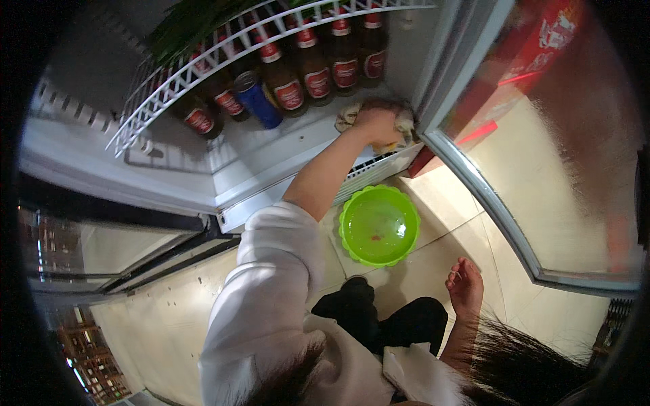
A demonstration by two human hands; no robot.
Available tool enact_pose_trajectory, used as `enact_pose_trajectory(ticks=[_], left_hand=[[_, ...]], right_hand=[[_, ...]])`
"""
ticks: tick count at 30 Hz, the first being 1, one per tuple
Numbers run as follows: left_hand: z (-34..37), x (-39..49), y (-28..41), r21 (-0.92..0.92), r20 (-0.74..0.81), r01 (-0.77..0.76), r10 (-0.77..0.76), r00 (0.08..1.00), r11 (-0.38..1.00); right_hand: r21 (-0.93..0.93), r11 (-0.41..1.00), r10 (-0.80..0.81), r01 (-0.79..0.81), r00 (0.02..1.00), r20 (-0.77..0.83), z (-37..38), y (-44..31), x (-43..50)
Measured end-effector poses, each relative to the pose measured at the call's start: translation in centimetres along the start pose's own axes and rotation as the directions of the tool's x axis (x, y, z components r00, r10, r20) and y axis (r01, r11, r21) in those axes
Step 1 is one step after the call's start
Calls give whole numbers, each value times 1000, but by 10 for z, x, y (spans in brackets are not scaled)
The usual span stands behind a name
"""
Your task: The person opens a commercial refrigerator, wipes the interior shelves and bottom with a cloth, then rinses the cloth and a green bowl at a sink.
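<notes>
My left hand point(380, 123) presses a crumpled, stained cloth point(348, 116) against the front right corner of the floor of a display fridge point(299, 139). The hand covers part of the cloth. Brown glass bottles with red labels point(317, 81) stand in a row behind it, and a blue can point(259, 101) is among them. Lower right, my right hand point(464, 289) is held over the tiled floor, its fingers loosely bent and nothing in them. Between the two hands, a green scalloped plastic basin point(380, 261) holds cloudy water.
A white wire shelf point(203, 83) bearing green leaves point(203, 30) crosses above the bottles. The glass fridge door point(508, 218) stands open at right. A red carton point(538, 40) shows through its glass. Wooden racks point(94, 360) appear at lower left.
</notes>
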State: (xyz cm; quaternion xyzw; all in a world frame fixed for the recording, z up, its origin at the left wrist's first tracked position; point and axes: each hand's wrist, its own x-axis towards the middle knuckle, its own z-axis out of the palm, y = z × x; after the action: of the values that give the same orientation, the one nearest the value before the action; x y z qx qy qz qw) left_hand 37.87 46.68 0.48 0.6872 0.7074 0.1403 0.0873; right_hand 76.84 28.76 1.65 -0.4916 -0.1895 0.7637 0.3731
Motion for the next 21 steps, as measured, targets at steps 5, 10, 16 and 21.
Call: enact_pose_trajectory(ticks=[5,10,16,21], left_hand=[[-58,-115,-42,87,64,176,-182,981,980],[-147,-244,-113,321,305,547,-631,713,773],[-181,-247,-124,-663,334,617,-569,751,425],[-159,-249,-165,-949,209,305,-570,795,77]], right_hand=[[-69,998,21,-14,994,107,24,2,8],[-34,999,5,0,989,147,26,0,6],[-39,999,23,-19,994,105,17,-4,-7],[12,999,-37,36,997,73,2,-18,-15]])
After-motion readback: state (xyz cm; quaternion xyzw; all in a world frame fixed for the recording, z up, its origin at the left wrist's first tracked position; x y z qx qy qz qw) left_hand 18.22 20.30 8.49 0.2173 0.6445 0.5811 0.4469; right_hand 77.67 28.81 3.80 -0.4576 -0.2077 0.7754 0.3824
